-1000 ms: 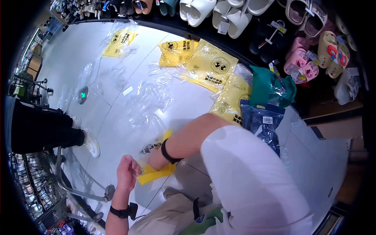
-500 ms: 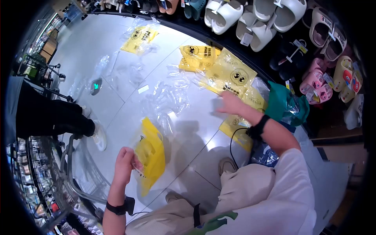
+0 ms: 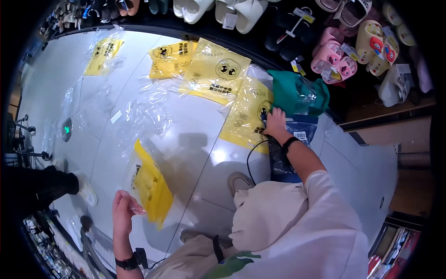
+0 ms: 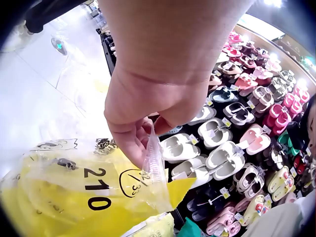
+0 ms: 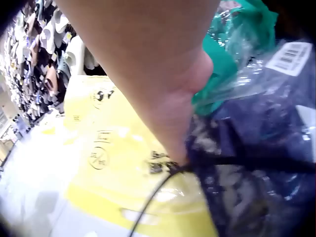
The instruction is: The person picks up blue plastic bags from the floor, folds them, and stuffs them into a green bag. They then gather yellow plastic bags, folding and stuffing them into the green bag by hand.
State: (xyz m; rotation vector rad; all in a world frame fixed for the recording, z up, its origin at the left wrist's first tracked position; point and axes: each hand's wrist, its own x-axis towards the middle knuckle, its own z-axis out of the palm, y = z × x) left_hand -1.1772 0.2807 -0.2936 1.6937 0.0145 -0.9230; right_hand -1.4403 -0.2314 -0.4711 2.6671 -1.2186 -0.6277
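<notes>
My left hand pinches the clear zip edge of a yellow plastic bag printed "210" in black, which hangs above the floor. In the left wrist view, thumb and fingers meet at that clear edge. My right hand reaches down with fingers spread over the left edge of a dark blue plastic package with a barcode label. Beside it lies a flat yellow bag with a cartoon face. My arm hides the right fingertips in the right wrist view. A green bag lies just beyond.
More yellow bags overlap along the shelf base, another lies farther left. Crumpled clear wrappers cover the middle floor. Slippers line the rack. A person's white shoe is at left. A black cable trails from my right wrist.
My right hand has left the yellow bag in my left hand and moved right, down to the dark blue package. The left hand keeps its pinch on that yellow bag. The view has shifted right.
</notes>
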